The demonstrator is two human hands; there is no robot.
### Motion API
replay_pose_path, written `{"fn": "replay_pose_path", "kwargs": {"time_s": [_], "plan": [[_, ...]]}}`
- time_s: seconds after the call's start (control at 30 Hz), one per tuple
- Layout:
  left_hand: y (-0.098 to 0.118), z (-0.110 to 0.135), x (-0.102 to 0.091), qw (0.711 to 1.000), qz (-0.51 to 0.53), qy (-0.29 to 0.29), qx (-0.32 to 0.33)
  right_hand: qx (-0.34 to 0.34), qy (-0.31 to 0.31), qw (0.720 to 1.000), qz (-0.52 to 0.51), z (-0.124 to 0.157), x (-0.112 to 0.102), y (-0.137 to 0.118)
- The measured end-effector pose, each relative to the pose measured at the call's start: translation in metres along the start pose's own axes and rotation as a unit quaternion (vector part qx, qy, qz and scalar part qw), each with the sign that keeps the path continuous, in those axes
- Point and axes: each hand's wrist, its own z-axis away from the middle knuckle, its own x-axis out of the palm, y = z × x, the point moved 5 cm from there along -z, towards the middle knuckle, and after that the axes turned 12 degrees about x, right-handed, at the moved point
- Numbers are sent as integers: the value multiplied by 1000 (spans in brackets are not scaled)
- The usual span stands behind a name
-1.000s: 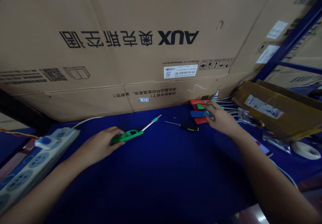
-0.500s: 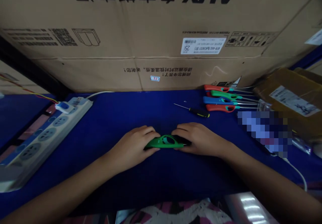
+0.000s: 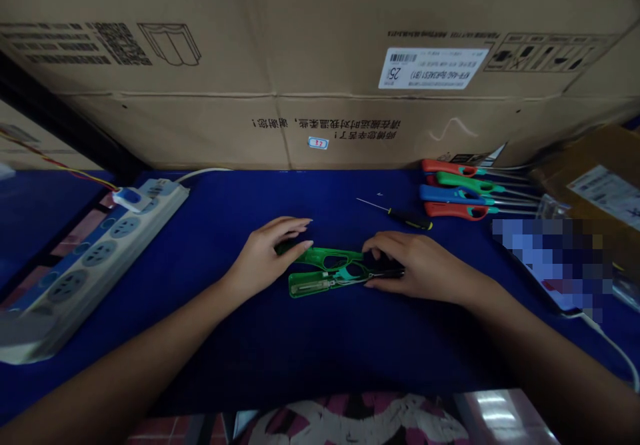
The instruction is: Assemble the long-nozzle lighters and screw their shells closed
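Note:
A green plastic lighter lies split into two halves on the blue table. The upper shell half (image 3: pixel 324 256) is under the fingertips of my left hand (image 3: pixel 270 255), whose fingers are stretched out over its left end. The lower half (image 3: pixel 320 284) shows its inner parts. My right hand (image 3: pixel 420 268) curls over the right end of the halves, where the dark nozzle part lies; its fingers are bent and pressed down on it.
Several red, green and blue lighters (image 3: pixel 457 192) lie in a stack at the back right. A small yellow-and-black screwdriver (image 3: pixel 400 215) lies before them. A white power strip (image 3: pixel 90 258) runs along the left. A big cardboard box (image 3: pixel 320 65) stands behind.
The lighter, held whole between both hands half a second ago, has come apart into two halves. My left hand's fingers have opened out. The view has dropped lower.

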Motion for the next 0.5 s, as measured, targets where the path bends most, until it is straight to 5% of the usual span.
{"fn": "replay_pose_path", "kwargs": {"time_s": [0.23, 0.43, 0.5], "plan": [[12, 1, 4, 983, -120, -109, 85, -60, 31, 998, 4, 2, -6, -10], [18, -2, -2, 969, -211, -48, 124, -94, 12, 995, 11, 1, 6, -18], [29, -2, -4, 959, -221, -67, 166, -84, -7, 996, -1, 0, 10, -18]]}}
